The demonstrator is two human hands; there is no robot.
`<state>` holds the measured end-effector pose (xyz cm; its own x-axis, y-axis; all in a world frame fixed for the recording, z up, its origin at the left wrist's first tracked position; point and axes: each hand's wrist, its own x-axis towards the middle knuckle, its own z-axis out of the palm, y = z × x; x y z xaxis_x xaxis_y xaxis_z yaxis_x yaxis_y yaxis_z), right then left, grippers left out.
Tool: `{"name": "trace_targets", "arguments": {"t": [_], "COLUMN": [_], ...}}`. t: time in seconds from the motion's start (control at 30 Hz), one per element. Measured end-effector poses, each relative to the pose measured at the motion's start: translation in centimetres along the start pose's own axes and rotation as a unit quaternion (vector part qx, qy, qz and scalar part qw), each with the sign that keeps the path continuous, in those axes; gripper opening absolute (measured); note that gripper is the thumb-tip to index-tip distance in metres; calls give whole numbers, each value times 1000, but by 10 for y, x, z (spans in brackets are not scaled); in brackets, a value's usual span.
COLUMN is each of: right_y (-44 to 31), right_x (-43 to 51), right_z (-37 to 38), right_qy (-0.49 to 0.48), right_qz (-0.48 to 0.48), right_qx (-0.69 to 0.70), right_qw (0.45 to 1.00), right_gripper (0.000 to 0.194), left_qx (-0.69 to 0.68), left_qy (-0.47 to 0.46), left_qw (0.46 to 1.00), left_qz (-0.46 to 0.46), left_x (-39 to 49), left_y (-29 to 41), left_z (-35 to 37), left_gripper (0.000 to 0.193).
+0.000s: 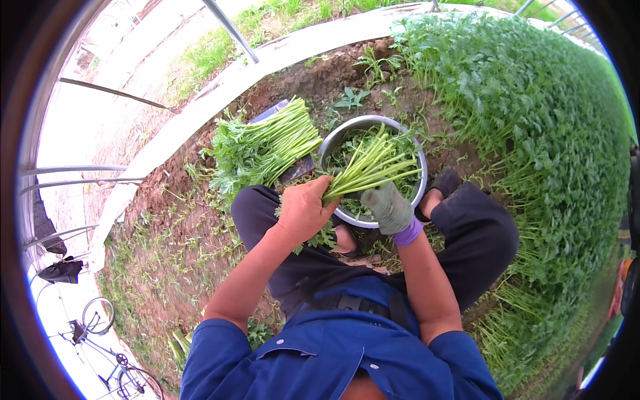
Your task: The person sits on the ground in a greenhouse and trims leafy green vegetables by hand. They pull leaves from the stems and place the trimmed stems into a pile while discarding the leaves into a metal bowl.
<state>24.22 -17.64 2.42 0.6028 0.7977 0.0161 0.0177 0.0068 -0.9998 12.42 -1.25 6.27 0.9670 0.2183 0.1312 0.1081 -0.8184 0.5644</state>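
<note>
My bare left hand [306,202] is closed around a bunch of leafy green stalks [367,170], whose pale cut ends fan out over a round metal basin [423,165]. My right hand [390,207], in a grey-green work glove with a purple cuff, is against the underside of the stalks; its fingers are mostly hidden, so whether it grips them cannot be told. Loose leaves and trimmings [350,142] lie inside the basin. Left of the basin, a pile of the same greens [270,145] rests on a dark flat support [297,169], stalk ends towards the basin.
A dense bed of standing green plants [540,125] fills the right side. White sheeting [200,112] borders the soil [165,240], which is strewn with plant scraps. Metal poles [230,30] rise at the edge. A bicycle [107,345] is at lower left.
</note>
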Motion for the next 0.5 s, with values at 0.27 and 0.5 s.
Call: {"name": "trace_targets", "arguments": {"t": [0.27,0.5], "right_y": [-6,-19], "right_x": [5,14], "right_z": [-11,-14], "right_qy": [114,191], "right_qz": [23,78], "right_qx": [439,310], "right_qw": [891,928], "right_gripper": [70,35], "left_qx": [178,177], "left_qy": [78,109], "left_qw": [976,975], "left_qz": [95,82], "left_x": [-6,-9], "left_y": [1,-2], "left_z": [11,24], "left_gripper": [54,61]}}
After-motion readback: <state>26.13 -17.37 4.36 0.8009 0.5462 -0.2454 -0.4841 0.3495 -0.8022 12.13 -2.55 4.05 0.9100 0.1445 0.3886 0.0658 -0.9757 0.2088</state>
